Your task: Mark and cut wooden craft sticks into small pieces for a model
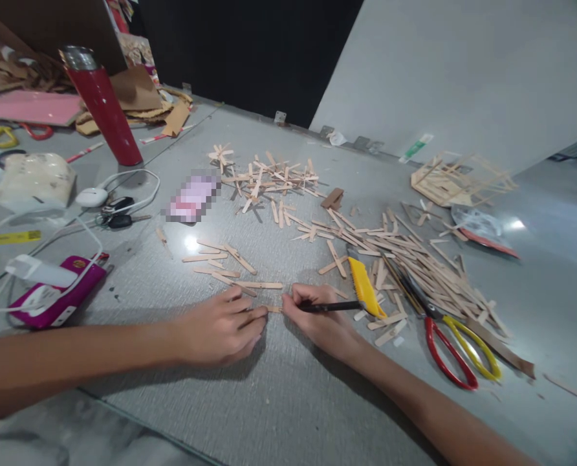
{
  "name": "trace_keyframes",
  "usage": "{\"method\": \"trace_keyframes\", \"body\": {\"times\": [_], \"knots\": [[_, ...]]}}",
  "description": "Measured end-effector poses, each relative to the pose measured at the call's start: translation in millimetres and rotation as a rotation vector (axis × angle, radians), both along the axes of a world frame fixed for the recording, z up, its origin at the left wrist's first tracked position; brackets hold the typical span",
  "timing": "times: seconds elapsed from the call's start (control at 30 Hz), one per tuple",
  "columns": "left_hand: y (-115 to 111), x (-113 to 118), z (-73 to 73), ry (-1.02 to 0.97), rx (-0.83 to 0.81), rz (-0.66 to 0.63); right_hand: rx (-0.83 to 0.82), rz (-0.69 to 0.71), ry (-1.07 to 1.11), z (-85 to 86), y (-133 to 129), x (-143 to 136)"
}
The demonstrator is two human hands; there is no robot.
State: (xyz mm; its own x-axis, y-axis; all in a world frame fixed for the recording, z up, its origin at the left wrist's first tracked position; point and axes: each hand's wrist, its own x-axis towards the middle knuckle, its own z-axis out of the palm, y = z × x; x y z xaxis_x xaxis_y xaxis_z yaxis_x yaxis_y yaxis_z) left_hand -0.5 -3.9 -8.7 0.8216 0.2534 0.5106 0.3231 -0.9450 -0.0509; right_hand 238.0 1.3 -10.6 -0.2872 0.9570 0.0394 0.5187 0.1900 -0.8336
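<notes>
My left hand (225, 327) lies on the grey table, its fingers pressed on a small wooden stick (273, 309). Just to its right, my right hand (320, 317) is closed around a black pen (332, 305), near the right end of that stick; the pen's tip is hidden by the fingers. Beyond both hands lies a longer stick (262, 285), among several loose ones. A yellow cutter (366, 288) rests right of my right hand, beside a large pile of sticks (424, 265).
Scissors (451, 353) with red and yellow handles lie at the right. A stick frame (456, 184) stands behind them. At the left are a purple device (70, 285) with a white cable, keys (120, 221) and an upright red bottle (104, 110). More sticks (269, 178) lie farther back.
</notes>
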Motion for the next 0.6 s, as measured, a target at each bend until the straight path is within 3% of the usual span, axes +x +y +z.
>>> {"method": "trace_keyframes", "body": {"times": [0.6], "knots": [[0.6,0.2,0.3,-0.047,-0.007,0.022,-0.240,-0.119,0.218,2.6,1.8,2.1]]}}
